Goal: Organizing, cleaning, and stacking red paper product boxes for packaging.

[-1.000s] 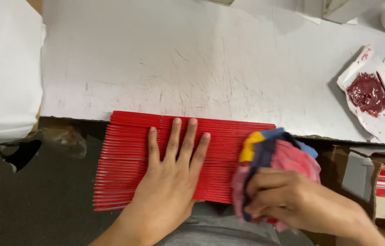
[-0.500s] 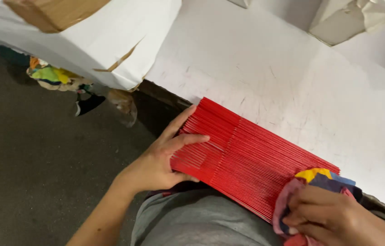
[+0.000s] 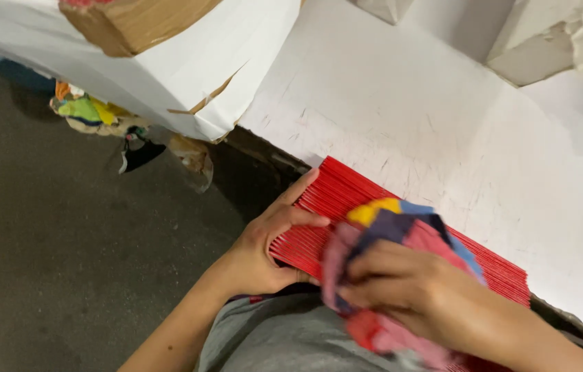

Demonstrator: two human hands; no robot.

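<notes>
I see the fanned stack of red sheets (image 3: 346, 207) lying across the near edge of the white worktop (image 3: 443, 138), overlapping rows stepped like shingles, its near side hanging over my lap. My left hand (image 3: 264, 248) clasps the stack's left end: the thumb lies on top of the sheets, the fingers curl along and under the end edge, so that hand is closed around the red sheets. Just right of that grasp, my right hand (image 3: 408, 289) presses a bunched multicoloured rag (image 3: 402, 227) down on the stack's top face; its fingers are clenched into the cloth, with pink, navy, yellow and blue folds spilling out above and below the knuckles. The two hands sit close together, almost touching, the rag between them and the stack.

Below both hands is my grey shirt (image 3: 284, 337). Left of the left hand the dark floor (image 3: 64, 262) drops away, with crumpled coloured scraps (image 3: 91, 114) lying on it. Beyond that hand, up and left, a torn white-wrapped carton (image 3: 188, 76) overhangs the floor beside the worktop.
</notes>
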